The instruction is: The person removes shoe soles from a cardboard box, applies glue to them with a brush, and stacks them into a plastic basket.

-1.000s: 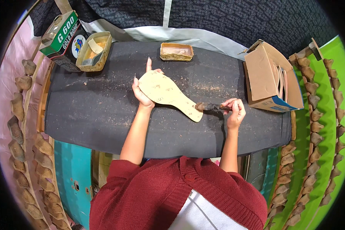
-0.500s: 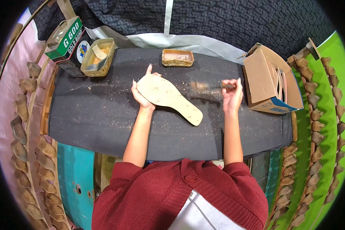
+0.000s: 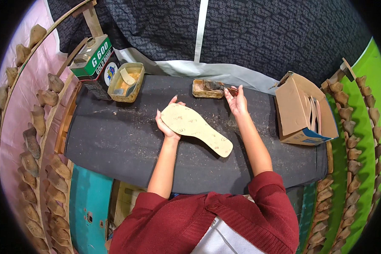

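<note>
My left hand [image 3: 167, 128] grips the wide end of a cream shoe insole [image 3: 195, 125], which has small brown marks on its upper face. The insole is held over the dark cloth, its narrow end pointing toward the near right. In my right hand [image 3: 238, 102] is a brush with a brown handle, pinched between thumb and fingers. Its dark bristles [image 3: 213, 85] are over or inside a small rectangular tub [image 3: 202, 94] with crusted yellowish walls; whether they touch the contents I cannot tell.
Scraps litter the black-covered table [image 3: 127, 144]. At the far left stand a green and black can [image 3: 90, 63] and a yellowish tub [image 3: 126, 98] holding scraper-like tools. An open cardboard box [image 3: 290, 112] with flat pieces sits at right. Racks of shoe lasts [image 3: 38, 120] flank both sides.
My right hand has carried the brush away from beside the cardboard box, leftward and farther off, to the small tub. My left hand still holds the insole. The whole view has shifted slightly.
</note>
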Demonstrator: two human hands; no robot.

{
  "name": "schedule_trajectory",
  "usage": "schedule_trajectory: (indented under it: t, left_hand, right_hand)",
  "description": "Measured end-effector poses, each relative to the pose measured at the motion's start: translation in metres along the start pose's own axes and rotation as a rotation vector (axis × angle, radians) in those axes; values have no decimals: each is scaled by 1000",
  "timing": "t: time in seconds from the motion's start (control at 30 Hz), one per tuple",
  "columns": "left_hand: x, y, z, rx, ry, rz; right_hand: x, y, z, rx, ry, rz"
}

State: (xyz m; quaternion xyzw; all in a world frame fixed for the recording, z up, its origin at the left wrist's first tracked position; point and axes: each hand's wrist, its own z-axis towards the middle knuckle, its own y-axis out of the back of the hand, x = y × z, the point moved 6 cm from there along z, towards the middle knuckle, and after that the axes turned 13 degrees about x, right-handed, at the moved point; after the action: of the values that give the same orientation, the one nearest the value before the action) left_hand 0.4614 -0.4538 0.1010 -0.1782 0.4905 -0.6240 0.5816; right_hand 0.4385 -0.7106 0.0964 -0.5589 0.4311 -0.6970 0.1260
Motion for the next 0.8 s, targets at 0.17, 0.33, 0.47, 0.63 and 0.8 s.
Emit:
schedule_trajectory:
  t: [0.17, 0.33, 0.47, 0.63, 0.8]
  left_hand:
    - [-1, 0, 1, -35, -16, -22]
    - [1, 0, 2, -23, -8, -31]
    - [2, -2, 2, -9, -1, -17]
    - [3, 1, 2, -8, -4, -45]
    - [5, 5, -1, -67, 4, -85]
  right_hand:
    - [-3, -3, 17, 5, -93, -121]
    - [-5, 13, 27, -19, -167, -216]
    - [0, 25, 27, 1, -131, -192]
    - [1, 38, -2, -129, -125, -145]
    - [6, 41, -64, 43, -219, -146]
